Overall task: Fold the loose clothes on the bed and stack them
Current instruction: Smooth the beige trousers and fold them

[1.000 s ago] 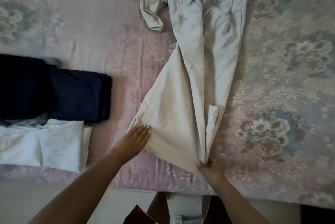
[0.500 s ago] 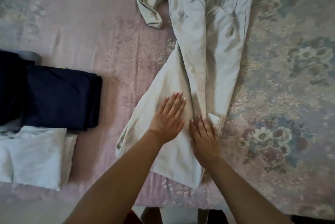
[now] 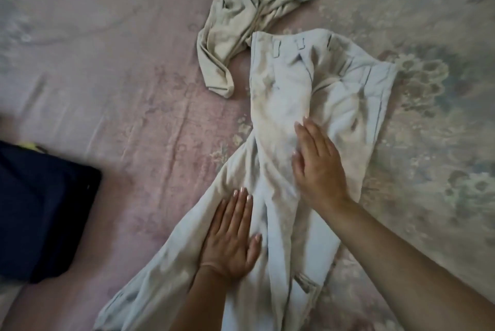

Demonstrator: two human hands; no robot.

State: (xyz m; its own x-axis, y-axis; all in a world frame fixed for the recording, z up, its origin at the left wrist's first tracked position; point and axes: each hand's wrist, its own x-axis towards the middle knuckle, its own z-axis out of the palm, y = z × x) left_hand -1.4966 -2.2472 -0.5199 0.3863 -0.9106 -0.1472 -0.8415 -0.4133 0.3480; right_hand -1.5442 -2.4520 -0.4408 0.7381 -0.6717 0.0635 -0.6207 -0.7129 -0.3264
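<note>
Lying spread out lengthwise on the bed (image 3: pixel 107 89) are the pale beige trousers (image 3: pixel 281 105), waistband at the far end with the belt loops showing, legs running back toward the person. Both hands are pressing flat on the cloth, fingers straight and together, holding nothing. The left hand (image 3: pixel 230 239) is resting palm-down on the left leg, closer to the person. The right hand (image 3: pixel 316 167) is sitting further up, on the seat area where the fabric is bunching into a fold. The two legs are splaying apart a bit at the near end, so it's not a neat fold.

A crumpled beige-and-grey garment (image 3: pixel 254 1) is lying loose just beyond the waistband, one sleeve nearly touching it. Off to the left a folded dark navy garment (image 3: pixel 45 212) is sitting on the pink floral bedspread, well apart from the trousers.
</note>
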